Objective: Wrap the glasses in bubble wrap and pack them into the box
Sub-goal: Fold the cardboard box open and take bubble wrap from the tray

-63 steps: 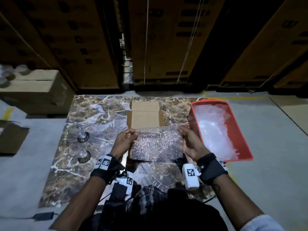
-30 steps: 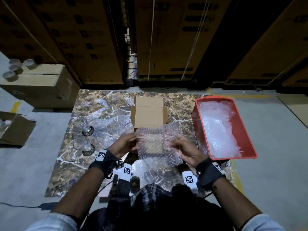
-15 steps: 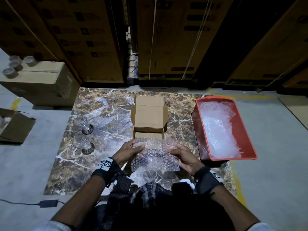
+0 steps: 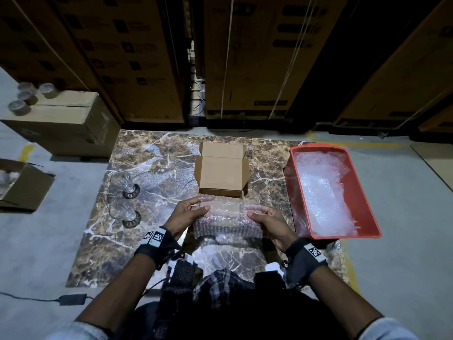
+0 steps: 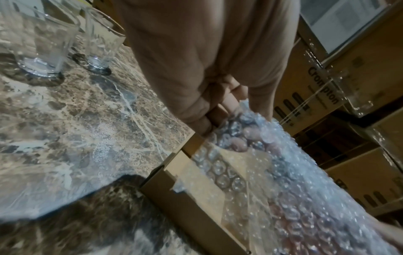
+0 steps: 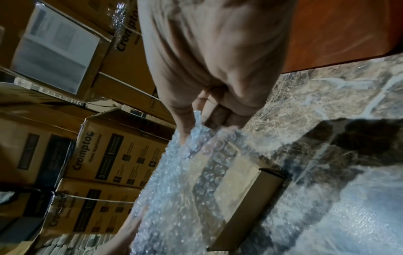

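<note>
A: Where is the bubble wrap sheet (image 4: 226, 220) right now?

B: Stretched flat between both hands, just in front of the near wall of the small cardboard box (image 4: 221, 173). Its long axis runs left to right. The left hand (image 4: 187, 214) pinches its left edge between thumb and fingers; the right hand (image 4: 268, 220) pinches the right edge the same way.

A: And the glasses?

B: Two clear tumblers (image 4: 123, 184) stand upright on the marble slab (image 4: 152, 241), off to the left of the sheet and apart from it, one behind the other. The left hand is plainly the nearer one, so I judge it would do the fetching once the sheet is laid down.

A: Anything wrapped yet?

B: Not that I can see. The box looks empty, flaps open.

A: Textures?

B: The wrap is thin, clear, limp, covered in round bubbles. The tumblers are smooth with thick bases, likely slippery. The box is plain corrugated brown. A red plastic bin (image 4: 294, 192) to the right holds more crumpled wrap.
</note>
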The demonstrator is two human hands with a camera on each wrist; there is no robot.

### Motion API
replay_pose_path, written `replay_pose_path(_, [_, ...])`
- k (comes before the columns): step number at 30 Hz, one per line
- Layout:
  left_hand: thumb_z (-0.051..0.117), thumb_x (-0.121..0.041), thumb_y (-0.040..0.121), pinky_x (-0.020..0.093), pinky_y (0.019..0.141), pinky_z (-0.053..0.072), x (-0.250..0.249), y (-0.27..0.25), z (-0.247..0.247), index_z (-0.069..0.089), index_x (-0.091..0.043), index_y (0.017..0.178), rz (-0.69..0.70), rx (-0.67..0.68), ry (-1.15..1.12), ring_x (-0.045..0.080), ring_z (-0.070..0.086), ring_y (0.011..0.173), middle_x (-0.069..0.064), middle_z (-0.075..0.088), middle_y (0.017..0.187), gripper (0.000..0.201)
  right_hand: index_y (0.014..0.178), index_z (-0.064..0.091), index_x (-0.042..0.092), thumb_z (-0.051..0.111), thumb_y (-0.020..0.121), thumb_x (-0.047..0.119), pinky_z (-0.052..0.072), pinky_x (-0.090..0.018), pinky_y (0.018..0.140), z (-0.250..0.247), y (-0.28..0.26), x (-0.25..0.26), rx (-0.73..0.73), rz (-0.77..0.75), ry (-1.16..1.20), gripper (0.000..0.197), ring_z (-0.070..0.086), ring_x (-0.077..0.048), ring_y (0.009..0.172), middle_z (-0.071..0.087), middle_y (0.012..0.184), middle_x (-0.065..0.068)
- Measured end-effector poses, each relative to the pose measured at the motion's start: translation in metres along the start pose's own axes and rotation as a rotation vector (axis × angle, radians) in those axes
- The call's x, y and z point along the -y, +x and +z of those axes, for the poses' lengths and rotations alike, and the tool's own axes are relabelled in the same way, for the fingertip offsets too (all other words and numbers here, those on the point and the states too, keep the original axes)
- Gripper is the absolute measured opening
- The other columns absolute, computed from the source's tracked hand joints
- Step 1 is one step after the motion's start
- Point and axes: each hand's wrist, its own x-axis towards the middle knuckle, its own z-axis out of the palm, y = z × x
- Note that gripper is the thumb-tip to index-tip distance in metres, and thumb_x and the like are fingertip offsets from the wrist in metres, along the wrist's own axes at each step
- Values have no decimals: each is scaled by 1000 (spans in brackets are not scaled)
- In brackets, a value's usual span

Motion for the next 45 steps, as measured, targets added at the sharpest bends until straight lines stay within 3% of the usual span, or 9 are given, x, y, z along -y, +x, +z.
replay_pose_path(4, [66,1,92,31,83,57,-11,0,-9,68,5,119,25,30,-39,23,69,94,17,75,111,28,104,75,1,68,93,-2,59,-27,81,-1,-6,10,32,-191,-113,14,73,-23,102,78,109,-11])
replay_pose_path(7, [56,10,94,33,82,60,-30,-7,-11,78,-3,94,81,72,-40,23,72,92,16,76,101,26,92,80,4,67,91,-7,58,-37,87,-5,-4,19,48,-342,-270,16,75,-24,95,79,99,-12])
replay_pose_path(11, [67,2,84,39,88,60,-47,-11,-14,79,-7,81,150,129,-41,25,74,90,19,76,96,15,77,78,14,61,92,-14,52,-23,79,-4,-4,37,64,-509,-422,37,71,-10,77,79,82,3])
replay_pose_path(14, [76,-5,82,41,84,60,-52,-6,-20,76,-3,83,193,162,-9,27,72,86,20,73,97,3,80,78,15,53,92,-16,53,-24,83,-3,-5,48,107,-546,-478,41,71,-14,84,78,84,2])
replay_pose_path(20, [41,11,96,23,89,54,-57,-7,-10,75,-2,91,141,130,65,18,70,101,11,77,101,36,95,80,10,46,94,-6,51,-34,101,-7,0,51,111,-574,-518,38,71,-16,106,79,102,1])
replay_pose_path(28, [69,-33,76,27,84,48,-49,-6,-4,78,-12,102,150,99,-40,14,67,85,9,72,118,35,105,74,0,49,96,21,47,-33,95,-7,-3,50,106,-438,-316,35,67,-17,113,76,113,-2])
replay_pose_path(31, [88,-20,71,32,85,59,-46,-6,2,70,-15,120,164,78,-170,24,72,91,15,59,118,53,106,73,-1,71,94,10,52,-42,104,-3,-5,50,95,-442,-217,17,67,-24,115,75,114,-8])
replay_pose_path(36, [79,2,71,34,86,61,-47,-7,18,55,-12,139,65,52,-305,29,74,91,19,59,118,74,106,74,8,79,87,7,47,-54,111,0,4,44,48,-440,-159,20,63,-21,123,73,119,-2])
replay_pose_path(45, [70,-6,91,21,64,57,-38,-6,25,68,-4,96,-45,-5,-167,12,69,78,5,74,87,5,130,62,34,81,78,9,52,-48,106,9,0,40,6,-264,117,61,56,-29,132,47,152,-16])
